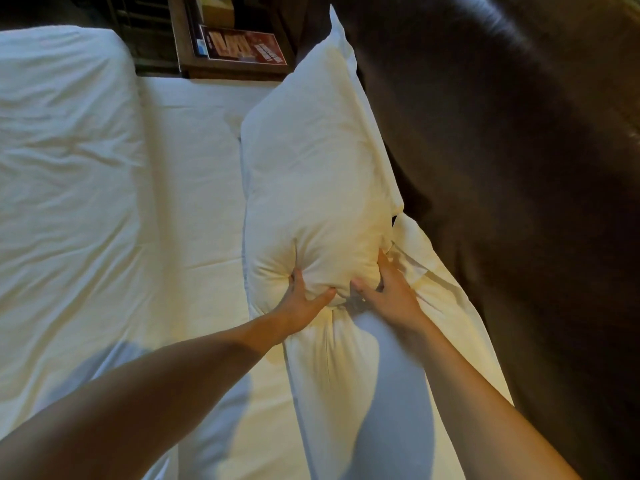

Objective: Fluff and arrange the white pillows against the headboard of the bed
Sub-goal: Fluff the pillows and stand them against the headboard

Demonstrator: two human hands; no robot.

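Both grips pinched near end of far pillow (311,174): left hand (300,299), right hand (388,292). Pillow leaned on headboard (519,168) beyond grips. Risk: uneven squeeze bunches filling; near pillow (346,375) under wrists flattens.

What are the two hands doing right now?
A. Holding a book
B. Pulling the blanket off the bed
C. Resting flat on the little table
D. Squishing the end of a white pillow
D: the left hand and the right hand both press into the near end of the far pillow, which lies along the dark headboard, and the fabric puckers around the fingers.
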